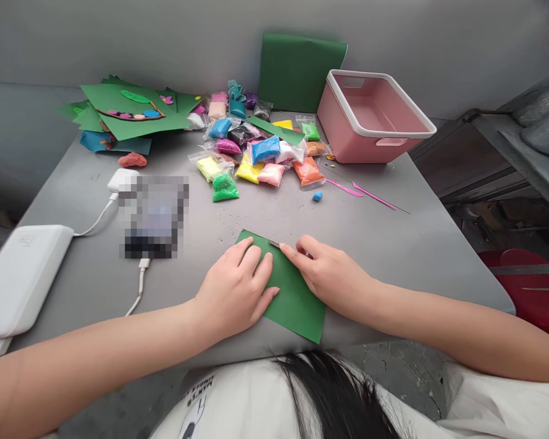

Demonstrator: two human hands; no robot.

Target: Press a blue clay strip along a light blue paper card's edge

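A piece of green card (297, 299) lies slantwise near the front edge of the grey table. My left hand (238, 286) presses on its left side, fingers somewhat bent and spread, thumb out over the card. In my right hand (332, 271) is a small thin dark blade (274, 243), pinched at the fingertips with its tip on the upper part of the card. Most of the blade is hidden by the fingers. Beyond the card sits a small blue lump of clay (317, 196).
Several bags of coloured clay (265, 150) lie mid-table, beside a pink basket (361, 143) and pink modelling tools (374, 196). Decorated green cards (132, 125) are stacked back left. A power bank (27, 280), a cable and a blurred phone (158, 216) occupy the left.
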